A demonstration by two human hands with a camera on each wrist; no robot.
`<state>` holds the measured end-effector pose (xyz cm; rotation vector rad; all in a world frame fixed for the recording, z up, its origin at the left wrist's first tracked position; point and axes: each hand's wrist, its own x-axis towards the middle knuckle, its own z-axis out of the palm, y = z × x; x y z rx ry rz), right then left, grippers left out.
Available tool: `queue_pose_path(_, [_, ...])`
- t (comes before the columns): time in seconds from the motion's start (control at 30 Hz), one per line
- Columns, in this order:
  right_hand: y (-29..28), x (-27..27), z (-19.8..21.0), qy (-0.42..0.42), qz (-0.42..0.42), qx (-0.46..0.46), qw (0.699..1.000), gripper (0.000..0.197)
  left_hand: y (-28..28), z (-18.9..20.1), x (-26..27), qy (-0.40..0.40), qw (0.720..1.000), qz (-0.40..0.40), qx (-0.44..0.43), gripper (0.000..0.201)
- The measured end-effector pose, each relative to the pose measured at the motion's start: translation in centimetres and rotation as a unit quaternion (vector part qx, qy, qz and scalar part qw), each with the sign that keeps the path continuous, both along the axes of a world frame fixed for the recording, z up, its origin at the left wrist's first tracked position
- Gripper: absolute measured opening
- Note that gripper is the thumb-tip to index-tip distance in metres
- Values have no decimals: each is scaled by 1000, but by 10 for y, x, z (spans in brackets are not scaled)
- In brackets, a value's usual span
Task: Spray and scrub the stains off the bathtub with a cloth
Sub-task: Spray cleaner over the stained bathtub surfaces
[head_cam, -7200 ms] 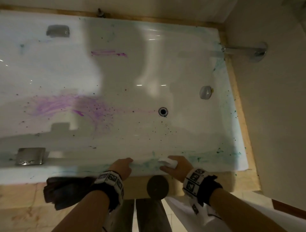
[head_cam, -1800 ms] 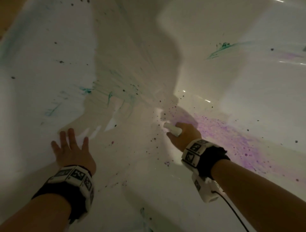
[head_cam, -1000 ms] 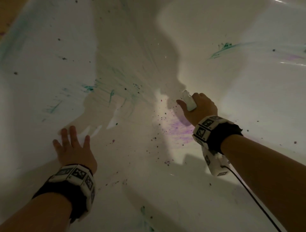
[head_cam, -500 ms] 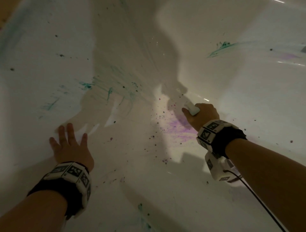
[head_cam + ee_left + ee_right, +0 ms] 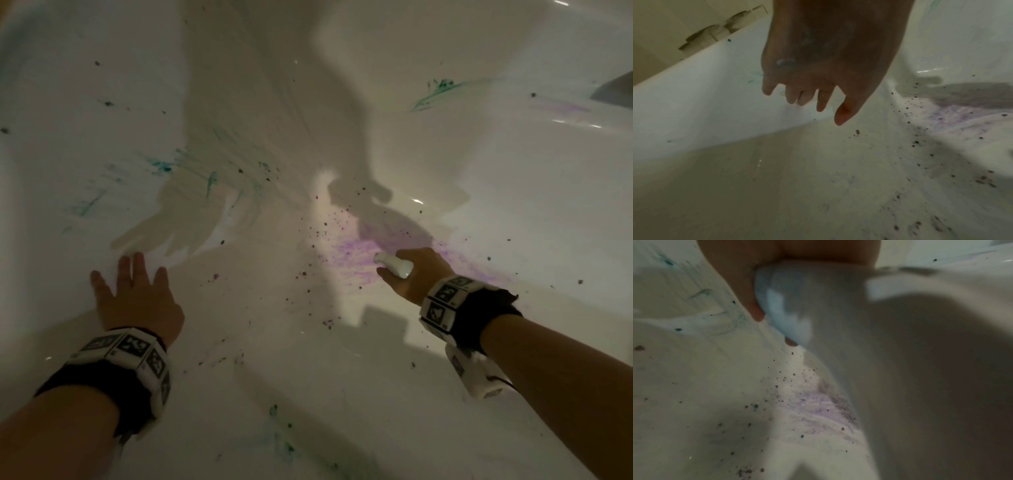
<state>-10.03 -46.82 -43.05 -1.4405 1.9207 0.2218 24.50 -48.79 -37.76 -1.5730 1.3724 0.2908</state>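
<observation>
Two hands are down in the tub point(image 5: 513, 178). Your left hand point(image 5: 137, 294) lies flat on the tub wall with fingers straight and spread, holding nothing, and looks to be bracing you. Your right hand point(image 5: 416, 274) has its fingers curled round a small white wad, the cloth point(image 5: 394, 265), which sits at the edge of the purple stain point(image 5: 352, 251) on the tub floor; one end of the wad pokes out past your thumb. In the right wrist view the cloth point(image 5: 785, 308) is blurred and pale blue-white under the fingers, so you cannot tell how much of it meets the tub.

My read is that the cloth is light and soft and will squash and bunch under pressure, so keep it balled in your palm and press through the fingertips, not the loose end. The glossy tub surface is probably slick where wet, so lean on the left hand with care. Dark specks point(image 5: 310, 272) lie scattered beside the purple patch, and green smears point(image 5: 209, 178) mark the wall above your left hand; both are yet to be scrubbed. No spray bottle is in view.
</observation>
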Motion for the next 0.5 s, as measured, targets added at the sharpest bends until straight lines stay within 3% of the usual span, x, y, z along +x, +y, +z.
queue_pose_path(0.1, [10,-10,9,0,113,72,991,46,13,-2,-19,39,998,-23,52,58])
queue_pose_path(0.2, [22,-12,32,-13,162,74,984,41,37,-5,-51,132,981,-21,138,56])
queue_pose_path(0.3, [39,-15,38,19,116,27,993,35,67,-6,-91,223,951,-17,213,55])
queue_pose_path(0.43, [60,-34,33,-11,-54,-25,998,28,111,-11,-146,291,908,-26,301,58])
queue_pose_path(0.5, [66,-47,30,-14,-51,0,999,27,131,-17,-169,307,884,-35,350,60])
